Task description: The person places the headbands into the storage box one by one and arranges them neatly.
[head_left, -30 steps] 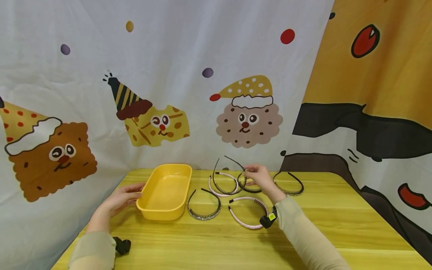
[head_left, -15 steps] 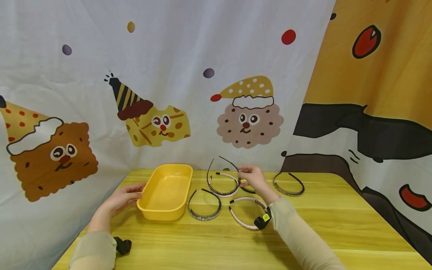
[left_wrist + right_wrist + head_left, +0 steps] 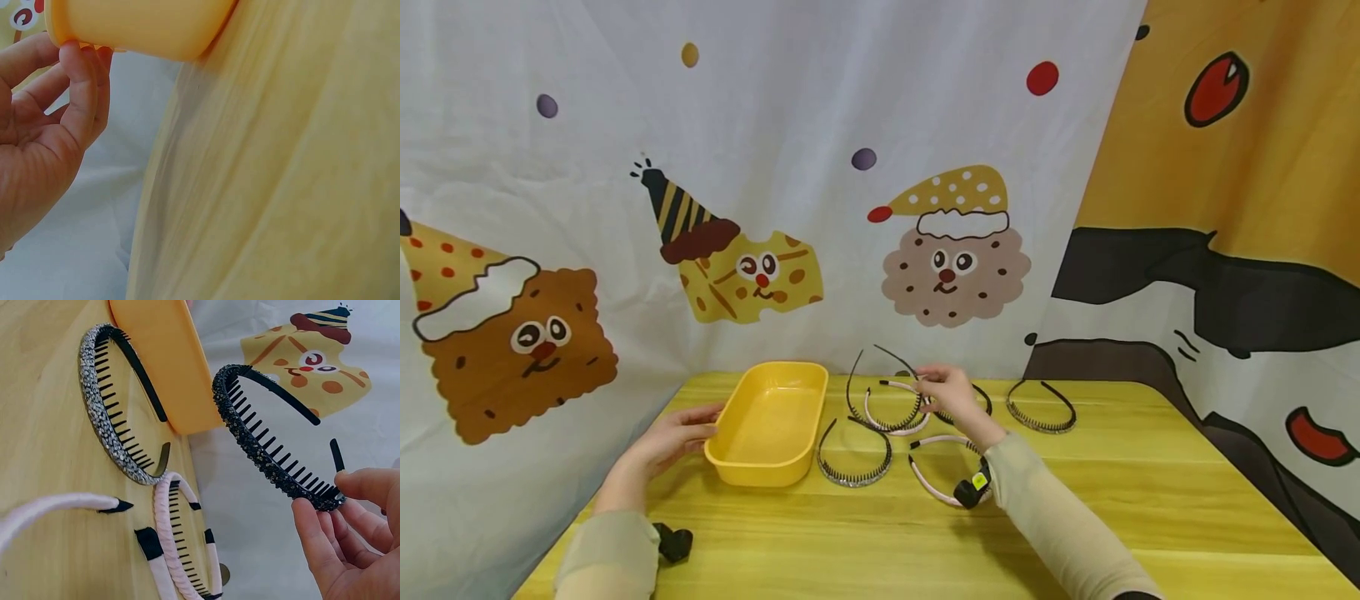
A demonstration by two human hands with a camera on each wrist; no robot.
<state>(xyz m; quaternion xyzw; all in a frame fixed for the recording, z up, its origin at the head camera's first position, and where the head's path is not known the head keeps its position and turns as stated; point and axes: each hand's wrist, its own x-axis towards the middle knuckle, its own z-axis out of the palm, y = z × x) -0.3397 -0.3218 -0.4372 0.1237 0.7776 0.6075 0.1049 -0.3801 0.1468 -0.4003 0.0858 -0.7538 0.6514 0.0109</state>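
My right hand [image 3: 953, 398] pinches a black glittery headband [image 3: 250, 440] with comb teeth near one end of its curve, holding it above the table. In the head view it overlaps a pink headband [image 3: 912, 432] behind it. My left hand [image 3: 673, 437] holds the left rim of a yellow plastic tray [image 3: 760, 477], its fingers bent at the edge in the left wrist view. Nothing lies in the tray. A silver glittery headband [image 3: 853, 481] lies just right of the tray. Another pink headband [image 3: 928, 490] rests nearer, partly hidden by the right wrist.
Behind my right hand lies another black headband [image 3: 987, 402], partly covered. Farther right is a toothed headband with a greyish glittery band [image 3: 1041, 427]. The wooden table [image 3: 820, 542] ends against a cartoon-printed curtain [image 3: 850, 275].
My right hand has moved left with the black headband, toward the tray, uncovering more of the black headband behind it. The left hand and the tray have stayed in place.
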